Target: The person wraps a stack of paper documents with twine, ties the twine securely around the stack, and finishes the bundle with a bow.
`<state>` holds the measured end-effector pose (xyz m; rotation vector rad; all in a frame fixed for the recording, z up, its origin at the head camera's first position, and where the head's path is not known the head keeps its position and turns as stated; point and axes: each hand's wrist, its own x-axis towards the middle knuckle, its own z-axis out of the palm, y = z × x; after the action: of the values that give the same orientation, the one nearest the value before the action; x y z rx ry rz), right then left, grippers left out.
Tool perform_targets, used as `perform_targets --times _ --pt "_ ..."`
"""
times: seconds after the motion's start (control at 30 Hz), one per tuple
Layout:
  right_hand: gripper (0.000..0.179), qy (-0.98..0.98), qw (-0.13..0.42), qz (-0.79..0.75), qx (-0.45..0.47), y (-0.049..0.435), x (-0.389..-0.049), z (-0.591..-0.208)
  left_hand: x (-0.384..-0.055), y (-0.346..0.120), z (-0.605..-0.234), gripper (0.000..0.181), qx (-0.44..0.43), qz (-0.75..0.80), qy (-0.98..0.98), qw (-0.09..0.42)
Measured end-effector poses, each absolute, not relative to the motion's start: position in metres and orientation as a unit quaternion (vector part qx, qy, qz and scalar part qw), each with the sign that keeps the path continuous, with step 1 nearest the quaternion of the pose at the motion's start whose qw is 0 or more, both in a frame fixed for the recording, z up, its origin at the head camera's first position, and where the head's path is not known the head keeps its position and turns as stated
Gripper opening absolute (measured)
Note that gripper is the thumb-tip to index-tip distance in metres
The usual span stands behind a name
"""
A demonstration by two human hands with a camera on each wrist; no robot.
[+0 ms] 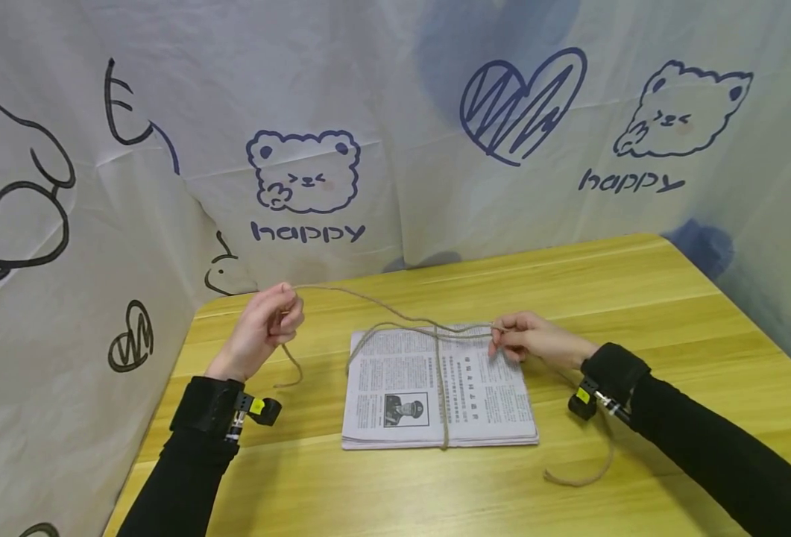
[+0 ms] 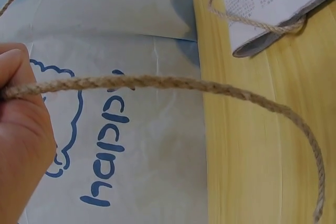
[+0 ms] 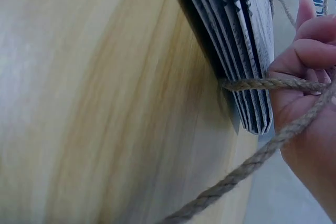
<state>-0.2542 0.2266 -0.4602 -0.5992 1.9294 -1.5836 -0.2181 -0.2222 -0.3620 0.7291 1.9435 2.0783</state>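
Observation:
A folded stack of newspapers (image 1: 395,373) lies flat on the table, a length of twine (image 1: 441,388) running over it from back to front. My left hand (image 1: 268,324), raised left of the stack, grips one stretch of the twine, and a loose tail hangs below it. At the stack's back right corner my right hand (image 1: 525,337) pinches the twine where strands meet. In the right wrist view the twine (image 3: 273,84) comes from under the layered newspaper edge (image 3: 236,40) to my right fingers. Another tail trails under my right wrist onto the table.
The wooden table (image 1: 288,477) reaches back to a pale cloth (image 1: 395,186) printed with bears, hearts and "happy". More cloth hangs on both sides. The twine's loose end (image 1: 569,482) lies on the table at front right.

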Motion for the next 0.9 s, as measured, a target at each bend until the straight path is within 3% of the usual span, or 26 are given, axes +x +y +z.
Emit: perform_targets --times 0.13,0.27,0.57,0.9 --pt "0.017 0.724 0.281 -0.588 -0.226 0.228 -0.253 -0.458 -0.218 -0.226 -0.363 0.032 0.253 0.710 0.650 0.101" --pt "0.029 0.728 0.271 -0.580 -0.244 0.234 -0.252 -0.458 -0.218 -0.232 -0.366 0.033 0.230 0.714 0.656 0.083" --pt "0.030 0.816 0.163 -0.471 -0.292 0.247 -0.241 -0.457 -0.217 -0.244 -0.368 0.032 0.171 0.723 0.667 0.053" --pt "0.042 0.844 0.157 -0.422 -0.293 0.241 -0.236 -0.453 -0.217 -0.227 -0.341 0.031 0.221 0.749 0.623 0.035"
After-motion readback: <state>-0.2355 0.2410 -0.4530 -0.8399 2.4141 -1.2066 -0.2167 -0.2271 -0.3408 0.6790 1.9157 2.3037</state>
